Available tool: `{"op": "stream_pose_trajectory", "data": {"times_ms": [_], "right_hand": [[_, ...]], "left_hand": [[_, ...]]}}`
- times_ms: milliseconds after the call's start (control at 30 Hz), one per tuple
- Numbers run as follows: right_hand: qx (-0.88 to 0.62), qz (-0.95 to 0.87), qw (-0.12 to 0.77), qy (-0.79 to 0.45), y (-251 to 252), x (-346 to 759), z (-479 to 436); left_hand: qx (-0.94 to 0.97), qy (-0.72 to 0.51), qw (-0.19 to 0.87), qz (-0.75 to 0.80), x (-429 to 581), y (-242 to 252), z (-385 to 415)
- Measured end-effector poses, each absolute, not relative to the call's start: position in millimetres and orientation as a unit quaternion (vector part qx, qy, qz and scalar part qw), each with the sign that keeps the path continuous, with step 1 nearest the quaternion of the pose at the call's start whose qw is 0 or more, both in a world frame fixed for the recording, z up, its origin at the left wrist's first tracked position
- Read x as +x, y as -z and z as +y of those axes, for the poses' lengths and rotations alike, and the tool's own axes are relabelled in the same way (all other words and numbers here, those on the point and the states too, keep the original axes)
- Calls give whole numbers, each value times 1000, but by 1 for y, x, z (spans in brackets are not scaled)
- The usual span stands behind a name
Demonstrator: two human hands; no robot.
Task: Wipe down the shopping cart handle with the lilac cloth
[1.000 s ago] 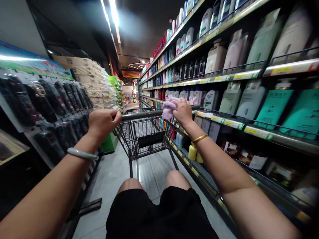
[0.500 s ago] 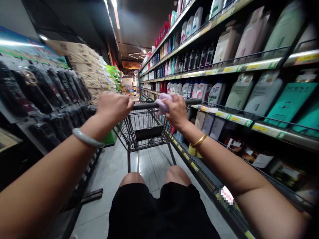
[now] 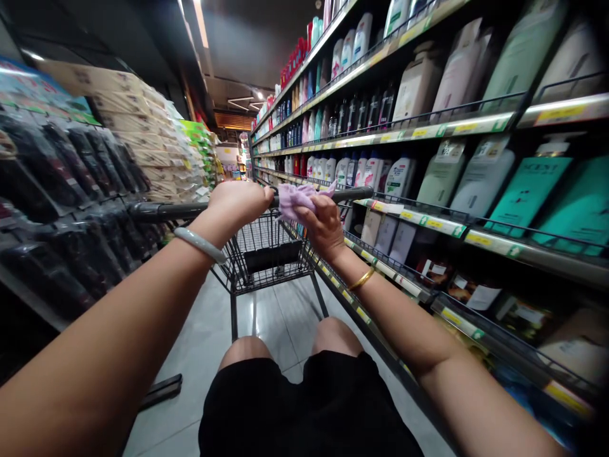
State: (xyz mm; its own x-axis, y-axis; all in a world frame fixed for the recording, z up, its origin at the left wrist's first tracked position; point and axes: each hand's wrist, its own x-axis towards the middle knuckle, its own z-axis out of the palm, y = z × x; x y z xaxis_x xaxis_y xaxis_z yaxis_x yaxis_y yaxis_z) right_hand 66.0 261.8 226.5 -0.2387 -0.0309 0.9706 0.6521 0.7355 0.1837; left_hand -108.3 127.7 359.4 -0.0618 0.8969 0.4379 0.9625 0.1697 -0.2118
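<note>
A dark shopping cart (image 3: pixel 271 244) stands in front of my knees, its grey handlebar (image 3: pixel 176 211) running across the view. My left hand (image 3: pixel 240 202) is wrapped round the bar left of its middle, with a pale bangle at the wrist. Close beside it, my right hand (image 3: pixel 324 223) grips a crumpled lilac cloth (image 3: pixel 297 198) that lies against the handlebar. Part of the cloth is bunched under the fingers, and a loose corner sticks up behind them. A gold bracelet circles the right wrist.
Shelves of shampoo and pump bottles (image 3: pixel 398 176) line the right side, close to my right arm. Packaged dark goods (image 3: pixel 71 158) hang on a rack at left, with stacked beige packs (image 3: pixel 137 127) beyond. The grey tiled floor (image 3: pixel 273 311) runs down the aisle.
My left hand has shifted right along the handlebar, nearer the cloth. My right hand has turned and sits slightly lower, with more of the cloth spread out. The view has swung a little right.
</note>
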Motion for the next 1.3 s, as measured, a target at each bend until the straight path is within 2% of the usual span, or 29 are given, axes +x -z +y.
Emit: {"op": "stream_pose_trajectory", "data": {"times_ms": [167, 233, 333, 500, 567, 700, 767, 833, 933, 967, 1133, 1200, 1300], "right_hand": [[-283, -611, 719, 174, -207, 44, 270], [-284, -599, 738, 125, -198, 24, 267], [-236, -655, 707, 121, -185, -9, 262], [-174, -779, 582, 157, -191, -22, 284], [-208, -764, 595, 136, -202, -10, 304], [-316, -607, 727, 56, -217, 15, 338], [-350, -544, 761, 40, -218, 16, 341], [-319, -603, 729, 54, -216, 11, 335], [-214, -768, 597, 88, -213, 13, 330], [-209, -780, 583, 88, -212, 18, 332], [-374, -526, 764, 13, -206, 30, 350], [-368, -532, 763, 11, -195, 15, 346], [-286, -668, 686, 25, -171, -8, 334]], "left_hand": [[-606, 55, 270, -747, -115, -355, 131], [-600, 54, 279, -748, -116, -354, 131], [-598, 44, 291, -746, -120, -352, 131], [-616, 11, 302, -728, -126, -352, 129], [-613, 13, 303, -730, -127, -353, 126], [-620, 14, 294, -727, -128, -356, 124], [-621, 15, 294, -726, -128, -356, 125], [-623, 15, 300, -723, -130, -355, 125], [-618, 9, 309, -723, -133, -352, 125], [-613, 8, 307, -728, -134, -352, 125], [-583, 15, 291, -758, -136, -351, 130], [-565, 18, 287, -773, -134, -352, 132], [-563, -18, 301, -769, -128, -353, 131]]}}
